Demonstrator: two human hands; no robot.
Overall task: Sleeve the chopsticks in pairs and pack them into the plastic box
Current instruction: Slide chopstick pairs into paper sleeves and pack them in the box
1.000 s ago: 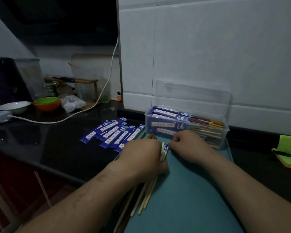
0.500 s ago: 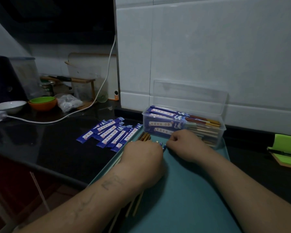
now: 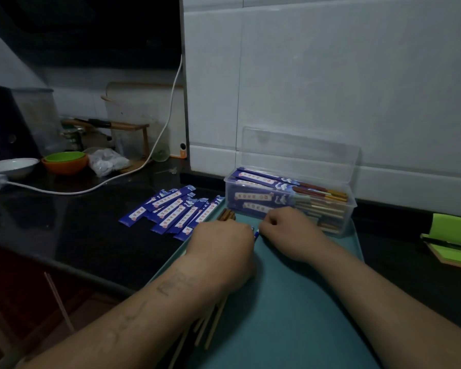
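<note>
Both hands meet over the teal tray [image 3: 304, 302]. My left hand [image 3: 221, 246] curls over a pair of loose chopsticks [image 3: 213, 323] whose ends stick out below my wrist. My right hand [image 3: 288, 230] pinches a blue paper sleeve [image 3: 256, 233], of which only a sliver shows between the hands. More brown chopstick tips [image 3: 226, 215] lie just beyond my left hand. The clear plastic box [image 3: 349, 206], lid up, holds several sleeved pairs and stands right behind my right hand. Several empty blue sleeves [image 3: 171, 209] are spread on the black counter to the left.
A white cable [image 3: 96, 186] runs across the counter at the left, near a white bowl [image 3: 11, 166], an orange-and-green bowl [image 3: 64, 161] and a plastic bag [image 3: 108, 163]. A green notepad [image 3: 453, 235] lies at the right. A white tiled wall stands behind the box.
My left hand has slid toward my right hand, and less of the chopsticks and sleeve shows between them. The view has shifted slightly.
</note>
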